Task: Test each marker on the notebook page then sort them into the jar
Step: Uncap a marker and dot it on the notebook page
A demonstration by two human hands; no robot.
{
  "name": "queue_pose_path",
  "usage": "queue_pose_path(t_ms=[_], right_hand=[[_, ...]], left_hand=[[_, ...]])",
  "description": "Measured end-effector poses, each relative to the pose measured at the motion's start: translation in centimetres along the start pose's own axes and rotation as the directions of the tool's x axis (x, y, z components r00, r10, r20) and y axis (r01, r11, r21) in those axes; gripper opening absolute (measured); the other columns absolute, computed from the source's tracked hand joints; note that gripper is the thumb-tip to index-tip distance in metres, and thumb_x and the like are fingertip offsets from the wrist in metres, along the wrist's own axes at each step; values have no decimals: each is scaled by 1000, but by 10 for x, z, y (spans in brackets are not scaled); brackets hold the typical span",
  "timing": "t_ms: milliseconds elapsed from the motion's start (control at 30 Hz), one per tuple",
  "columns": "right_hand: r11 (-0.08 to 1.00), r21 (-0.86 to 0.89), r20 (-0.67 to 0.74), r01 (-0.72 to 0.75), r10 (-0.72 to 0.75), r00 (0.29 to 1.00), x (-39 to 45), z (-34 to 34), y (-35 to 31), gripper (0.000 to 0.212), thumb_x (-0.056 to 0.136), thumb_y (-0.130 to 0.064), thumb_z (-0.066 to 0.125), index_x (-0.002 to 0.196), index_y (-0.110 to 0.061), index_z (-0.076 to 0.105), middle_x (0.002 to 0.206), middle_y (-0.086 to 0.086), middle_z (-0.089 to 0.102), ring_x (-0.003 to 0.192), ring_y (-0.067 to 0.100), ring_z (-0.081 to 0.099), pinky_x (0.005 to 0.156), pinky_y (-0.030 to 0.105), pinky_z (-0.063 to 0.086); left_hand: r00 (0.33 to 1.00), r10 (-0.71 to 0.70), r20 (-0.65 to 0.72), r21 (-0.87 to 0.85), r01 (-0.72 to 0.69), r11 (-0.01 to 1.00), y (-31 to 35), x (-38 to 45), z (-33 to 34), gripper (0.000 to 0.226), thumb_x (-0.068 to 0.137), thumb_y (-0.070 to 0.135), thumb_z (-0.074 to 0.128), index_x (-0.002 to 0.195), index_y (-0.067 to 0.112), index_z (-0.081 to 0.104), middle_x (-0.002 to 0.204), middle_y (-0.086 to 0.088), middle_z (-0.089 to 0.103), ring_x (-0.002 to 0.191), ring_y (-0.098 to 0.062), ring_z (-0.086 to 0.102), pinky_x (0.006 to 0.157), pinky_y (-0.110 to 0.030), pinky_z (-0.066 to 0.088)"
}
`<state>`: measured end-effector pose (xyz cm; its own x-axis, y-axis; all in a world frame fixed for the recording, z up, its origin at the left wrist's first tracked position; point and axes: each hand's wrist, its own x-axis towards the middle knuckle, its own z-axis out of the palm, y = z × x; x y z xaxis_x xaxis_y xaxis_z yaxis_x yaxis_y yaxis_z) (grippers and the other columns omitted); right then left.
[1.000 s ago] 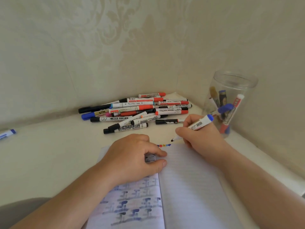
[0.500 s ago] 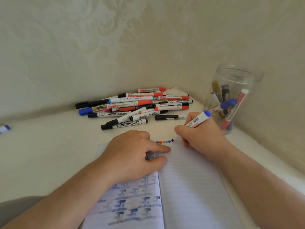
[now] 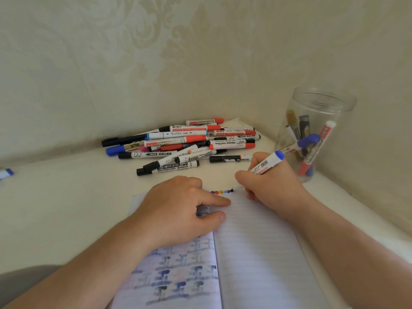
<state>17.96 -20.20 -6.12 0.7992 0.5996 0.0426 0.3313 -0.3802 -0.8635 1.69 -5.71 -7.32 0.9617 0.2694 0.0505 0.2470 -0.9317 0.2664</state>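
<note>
An open lined notebook (image 3: 256, 241) lies in front of me. My right hand (image 3: 272, 186) grips a white marker with a blue end (image 3: 266, 163). Its tip touches the top edge of the right page, at the right end of a short row of coloured dots (image 3: 221, 192). My left hand (image 3: 178, 208) rests on the notebook's fold and pinches a small dark cap (image 3: 202, 211) between thumb and forefinger. A clear plastic jar (image 3: 321, 103) stands at the right against the wall with several markers inside. A pile of markers (image 3: 185, 143) lies beyond the notebook.
Everything sits on a pale surface in a corner, with patterned walls close behind and to the right. A stray blue and white marker (image 3: 5, 173) lies at the far left edge. The left notebook page shows blue ink bleeding through.
The marker tip has come down from just above the page onto the end of the dot row. My left hand has stayed in place on the notebook.
</note>
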Motion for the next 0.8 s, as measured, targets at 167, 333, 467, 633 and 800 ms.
queue_pose_path(t_ms=[167, 333, 467, 633, 800], right_hand=[[998, -57, -34, 14, -16, 999, 0, 2, 0, 28, 77, -18, 74, 69, -17, 47, 55, 6, 55, 45, 13, 57, 44, 25, 43], [999, 36, -33, -21, 22, 999, 2, 1, 2, 31, 79, -16, 76, 68, -18, 46, 56, 7, 58, 47, 16, 59, 48, 28, 44], [999, -31, -19, 14, -15, 1000, -2, 1, 0, 29, 79, -19, 76, 70, -15, 48, 59, 13, 60, 45, 11, 56, 45, 24, 44], [999, 34, -18, -16, 16, 1000, 0, 0, 1, 29, 79, -16, 75, 70, -16, 47, 59, 8, 58, 46, 14, 57, 48, 27, 45], [1000, -5, -23, -2, 1, 1000, 0, 1, 1, 28, 80, -17, 74, 72, -15, 48, 58, 8, 57, 44, 11, 55, 43, 22, 42]], left_hand=[[1000, 11, -14, -4, -11, 1000, -1, 0, 1, 43, 85, 75, 41, 128, 76, 47, 82, 13, 47, 83, 4, 43, 62, -24, 28], [1000, 11, -22, 0, -11, 1000, -1, -1, 2, 40, 88, 73, 45, 128, 75, 47, 83, 13, 48, 84, 5, 42, 63, -24, 29], [999, 18, -28, -3, -18, 1000, -2, -1, 2, 41, 88, 74, 44, 128, 75, 47, 83, 13, 48, 84, 3, 43, 63, -25, 31], [999, 26, -35, -8, -27, 1000, -2, -1, 3, 40, 87, 74, 44, 128, 75, 48, 82, 13, 48, 82, 4, 43, 61, -25, 28], [999, 30, -38, 1, -30, 1000, -1, 0, 2, 41, 88, 74, 43, 128, 75, 47, 82, 14, 47, 82, 5, 42, 60, -23, 27]])
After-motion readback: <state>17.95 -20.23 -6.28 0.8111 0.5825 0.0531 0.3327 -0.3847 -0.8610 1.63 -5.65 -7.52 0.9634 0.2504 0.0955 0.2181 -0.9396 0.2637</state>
